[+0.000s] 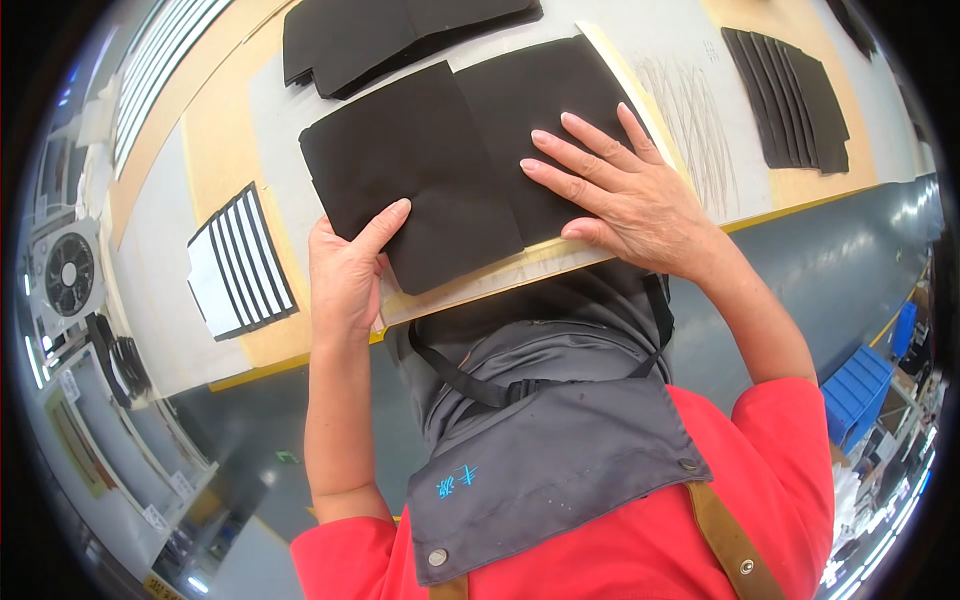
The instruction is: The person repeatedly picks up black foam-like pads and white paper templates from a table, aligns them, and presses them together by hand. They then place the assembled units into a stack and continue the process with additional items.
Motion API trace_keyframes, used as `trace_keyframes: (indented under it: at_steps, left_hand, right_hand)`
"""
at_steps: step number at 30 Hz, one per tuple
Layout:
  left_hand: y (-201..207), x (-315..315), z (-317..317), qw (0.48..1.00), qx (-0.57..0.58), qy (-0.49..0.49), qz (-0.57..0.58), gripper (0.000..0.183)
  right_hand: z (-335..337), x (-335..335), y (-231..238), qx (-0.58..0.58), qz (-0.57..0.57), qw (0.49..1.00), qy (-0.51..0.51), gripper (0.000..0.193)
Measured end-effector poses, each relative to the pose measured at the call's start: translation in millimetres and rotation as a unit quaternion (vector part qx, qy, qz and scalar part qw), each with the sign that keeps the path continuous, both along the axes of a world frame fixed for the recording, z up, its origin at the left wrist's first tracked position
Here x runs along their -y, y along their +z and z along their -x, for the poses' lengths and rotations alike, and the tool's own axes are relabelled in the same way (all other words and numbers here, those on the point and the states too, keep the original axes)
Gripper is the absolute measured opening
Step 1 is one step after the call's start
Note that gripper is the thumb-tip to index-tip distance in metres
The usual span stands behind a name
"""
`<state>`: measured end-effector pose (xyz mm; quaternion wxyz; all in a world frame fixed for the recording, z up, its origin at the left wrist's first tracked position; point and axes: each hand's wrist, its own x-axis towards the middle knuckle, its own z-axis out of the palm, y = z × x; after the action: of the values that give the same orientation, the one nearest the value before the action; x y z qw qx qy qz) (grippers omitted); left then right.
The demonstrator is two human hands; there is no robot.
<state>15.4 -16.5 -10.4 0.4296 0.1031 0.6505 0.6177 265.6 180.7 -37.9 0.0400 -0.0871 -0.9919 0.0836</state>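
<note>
Clearly, from my remote seat, the risk lies in how loosely the two black sheets are pinned. Starting at the left, a fanned stack of black-and-white strips lies well outside my left hand, untouched. That hand grips the near edge of the left black sheet, thumb lying on top, the other fingers curled out of sight beneath the board's edge; I judge that if the thumb drags, the sheet could skew off its neighbour. Just past the thumb tip, the right black sheet overlaps it. My right hand lies flat there, fingers spread and pressing, clamped on nothing; uneven pressure could ripple the seam. Beyond those fingertips sits another black pile, and far right a fan of black pieces.
</note>
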Motion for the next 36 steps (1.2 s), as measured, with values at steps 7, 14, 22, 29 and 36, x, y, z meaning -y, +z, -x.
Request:
trace_keyframes:
  at_steps: [7, 14, 22, 29, 36]
  left_hand:
    - [-2.9, 0.2, 1.2, 1.0, -0.002, -0.007, 0.017, 0.028]
    - [-2.5, -1.6, -1.7, 1.0, -0.004, 0.001, 0.026, 0.031]
    - [-1.5, -4.0, -2.3, 1.0, -0.001, 0.003, 0.028, 0.032]
    - [-2.5, -4.2, -2.1, 1.0, -0.005, 0.0, 0.031, 0.032]
    - [-2.0, -3.6, -0.7, 0.999, -0.013, -0.016, 0.043, 0.029]
  right_hand:
    - [-0.2, 0.3, -1.8, 0.002, -0.005, 1.0, -0.003, 0.067]
    - [0.5, -0.1, -1.5, 0.013, -0.019, 1.0, 0.001, 0.077]
    - [0.6, 0.7, -0.6, 0.005, -0.006, 1.0, -0.003, 0.071]
    - [0.3, 0.6, -0.6, 0.0, -0.004, 1.0, -0.004, 0.07]
    - [0.4, -0.8, 1.5, -0.007, 0.005, 1.0, 0.003, 0.068]
